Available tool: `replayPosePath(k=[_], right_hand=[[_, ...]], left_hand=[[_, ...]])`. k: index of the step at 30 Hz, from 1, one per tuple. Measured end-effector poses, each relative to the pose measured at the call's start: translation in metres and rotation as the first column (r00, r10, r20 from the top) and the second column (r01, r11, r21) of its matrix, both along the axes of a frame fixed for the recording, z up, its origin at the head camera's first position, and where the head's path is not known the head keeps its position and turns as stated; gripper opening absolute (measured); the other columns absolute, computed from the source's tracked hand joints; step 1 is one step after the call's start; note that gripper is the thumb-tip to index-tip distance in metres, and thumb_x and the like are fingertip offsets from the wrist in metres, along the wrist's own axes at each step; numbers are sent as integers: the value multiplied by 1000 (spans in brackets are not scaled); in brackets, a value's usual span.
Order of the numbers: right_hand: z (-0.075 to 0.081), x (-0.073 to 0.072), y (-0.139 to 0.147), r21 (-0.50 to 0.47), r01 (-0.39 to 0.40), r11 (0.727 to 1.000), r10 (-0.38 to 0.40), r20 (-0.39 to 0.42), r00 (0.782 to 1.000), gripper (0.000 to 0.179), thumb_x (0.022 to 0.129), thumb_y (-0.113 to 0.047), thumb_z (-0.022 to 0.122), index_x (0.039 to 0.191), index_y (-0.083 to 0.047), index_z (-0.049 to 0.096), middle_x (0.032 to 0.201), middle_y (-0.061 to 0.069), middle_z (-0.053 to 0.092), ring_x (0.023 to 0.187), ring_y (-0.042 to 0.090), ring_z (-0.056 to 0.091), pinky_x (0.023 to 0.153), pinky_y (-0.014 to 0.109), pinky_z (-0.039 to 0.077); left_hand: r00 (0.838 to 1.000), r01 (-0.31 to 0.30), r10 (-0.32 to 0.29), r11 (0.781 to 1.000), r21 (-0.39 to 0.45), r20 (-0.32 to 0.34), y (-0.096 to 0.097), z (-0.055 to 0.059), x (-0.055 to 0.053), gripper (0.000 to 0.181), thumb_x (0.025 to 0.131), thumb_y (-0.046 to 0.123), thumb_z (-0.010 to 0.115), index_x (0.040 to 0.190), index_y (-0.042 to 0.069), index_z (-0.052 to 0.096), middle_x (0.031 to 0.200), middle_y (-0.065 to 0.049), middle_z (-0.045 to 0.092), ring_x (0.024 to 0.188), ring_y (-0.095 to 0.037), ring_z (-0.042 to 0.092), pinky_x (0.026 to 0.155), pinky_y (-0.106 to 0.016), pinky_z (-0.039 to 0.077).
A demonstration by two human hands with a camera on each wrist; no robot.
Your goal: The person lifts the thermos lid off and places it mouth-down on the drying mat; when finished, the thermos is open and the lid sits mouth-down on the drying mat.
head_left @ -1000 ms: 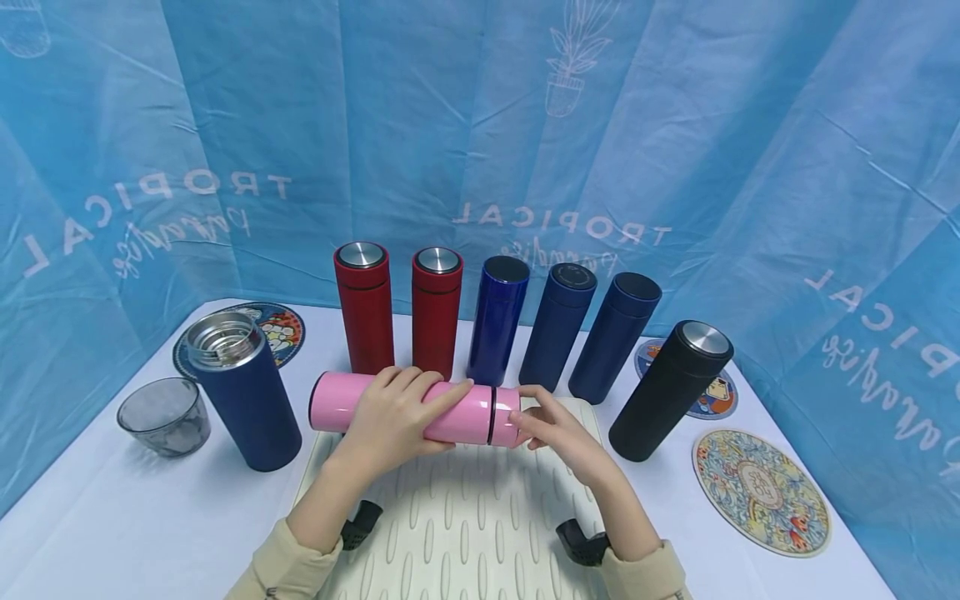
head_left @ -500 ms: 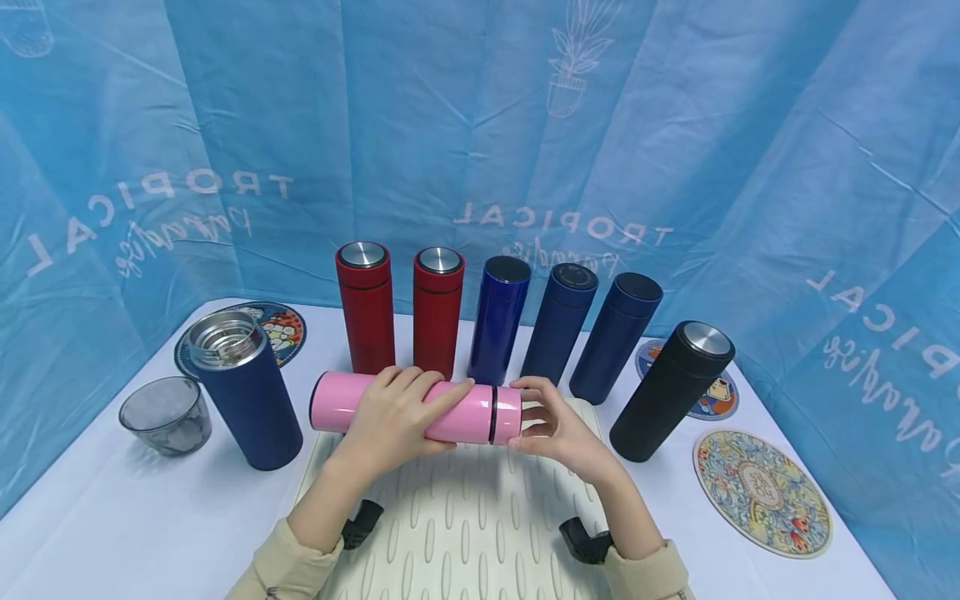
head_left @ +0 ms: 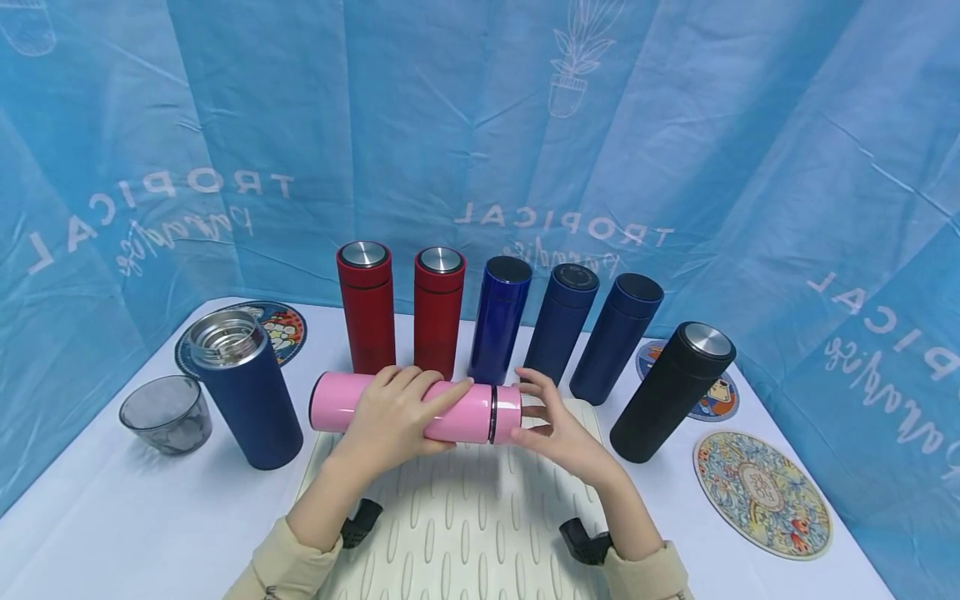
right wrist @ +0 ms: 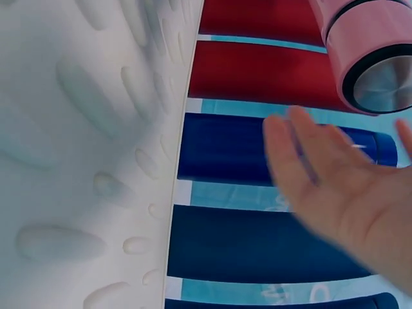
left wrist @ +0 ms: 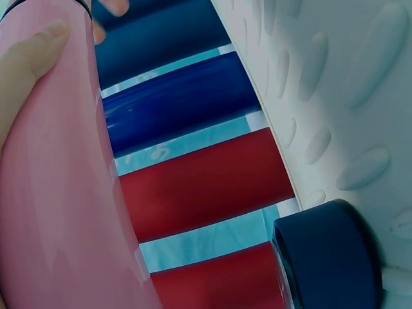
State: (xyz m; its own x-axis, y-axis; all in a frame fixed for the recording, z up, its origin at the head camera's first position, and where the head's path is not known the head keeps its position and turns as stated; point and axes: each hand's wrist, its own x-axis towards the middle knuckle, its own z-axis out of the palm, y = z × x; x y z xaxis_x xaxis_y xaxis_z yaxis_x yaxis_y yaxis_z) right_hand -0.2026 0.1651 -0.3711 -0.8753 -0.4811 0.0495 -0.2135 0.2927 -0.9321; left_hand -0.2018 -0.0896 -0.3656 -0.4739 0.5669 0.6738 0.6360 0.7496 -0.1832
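Note:
My left hand (head_left: pixel 397 412) grips a glossy pink thermos (head_left: pixel 477 417) around its body. The thermos lies sideways above a cream ribbed board (head_left: pixel 465 533), with its lid (head_left: pixel 508 415) to the right. Beside that lid is my right hand (head_left: pixel 562 433), its fingers parted and loosely bent. In the right wrist view a gap shows between the fingers and the lid, whose end (right wrist: pixel 389 84) is silver with a black ring. The left thumb (left wrist: pixel 42 51) lies along the pink body in the left wrist view. A dark blue cap-like piece (left wrist: pixel 328 257) sits on the board there.
Behind stand two red thermoses, one (head_left: pixel 367 317) at left, then a shiny blue one (head_left: pixel 498 321) and two navy ones (head_left: pixel 615 337). A black thermos (head_left: pixel 667 396) is at right. An uncapped navy thermos (head_left: pixel 251 400) and a grey glass bowl (head_left: pixel 168 417) stand left. Patterned coasters (head_left: pixel 761 492) lie around.
My right hand's fingers have moved from bunched against the lid to spread about its end. The left hand and the pink thermos have stayed in place.

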Motion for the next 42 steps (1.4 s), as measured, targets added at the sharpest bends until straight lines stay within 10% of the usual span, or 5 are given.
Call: replayPosePath(k=[8,34,38,42], right_hand=[[2,0,-1,107,113,988,-124,103,987,48,97,-43,39,133,-11,39,99,13,62,88,21,60,82,46,47],[2,1,1,-34,-28,999,26,-58,998,81,73,-10,77,135,-16,27,138,12,32,119,34,45,90,42,46],[3,2,1,-18,-30,999,30,41,999,75,88,-36,60,144,-25,11,143,19,25,118,37,46,89,46,47],[3,3,-3,55,31,998,-39,148,988,62,95,-55,30,143,-18,20,124,18,50,97,30,61,80,40,50]], left_hand=[[1000,9,-9,1000,-4,-10,1,-1,0,76,53,52,83,120,27,59,96,-5,64,88,-23,59,74,-39,48],[1000,-5,5,1000,-17,-5,-1,0,1,76,54,54,82,122,27,58,97,-5,64,88,-23,59,75,-39,48],[1000,-3,3,1000,-13,-4,-1,0,1,77,54,54,82,122,28,58,97,-5,64,89,-23,59,75,-39,48],[1000,9,-10,1000,-10,-20,0,-1,0,77,53,53,82,121,28,58,97,-5,64,88,-23,59,74,-39,49]])
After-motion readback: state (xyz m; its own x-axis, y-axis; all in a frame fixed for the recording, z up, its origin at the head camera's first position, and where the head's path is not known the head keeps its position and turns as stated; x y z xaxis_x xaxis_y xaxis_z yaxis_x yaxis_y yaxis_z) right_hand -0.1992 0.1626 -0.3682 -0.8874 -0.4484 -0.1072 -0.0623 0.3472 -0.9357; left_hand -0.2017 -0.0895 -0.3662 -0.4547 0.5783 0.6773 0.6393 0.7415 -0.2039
